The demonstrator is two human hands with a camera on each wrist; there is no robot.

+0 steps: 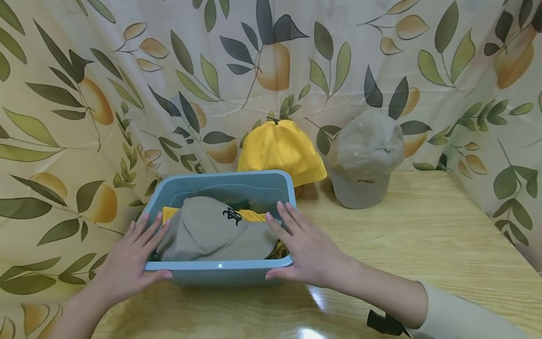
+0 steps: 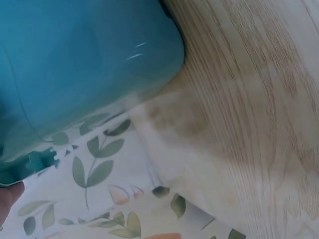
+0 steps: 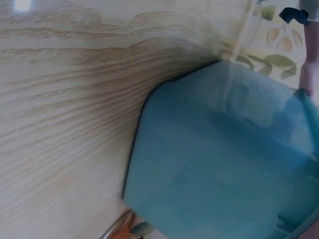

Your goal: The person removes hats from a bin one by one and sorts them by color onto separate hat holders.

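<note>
A blue plastic bin (image 1: pixel 220 265) stands on the wooden table, between my two hands. Inside it lies a grey baseball cap (image 1: pixel 207 235) with black embroidery, over yellow fabric (image 1: pixel 252 215) and a dark-spotted piece (image 1: pixel 278 251) mostly hidden. My left hand (image 1: pixel 131 256) rests on the bin's left rim, fingers extended and thumb along the front. On the right rim lies my right hand (image 1: pixel 309 247), its fingers straight and spread, thumb at the front corner. Both wrist views show the bin's outer wall (image 2: pixel 89 64) close up.
Behind the bin, a yellow hat (image 1: pixel 281 150) sits on a stand partly hidden by it. To its right a light grey cap (image 1: pixel 366 155) is propped up, brim downward. Leaf-and-fruit patterned curtain (image 1: pixel 271 61) borders the wooden table (image 1: pixel 415 226) at the back and sides.
</note>
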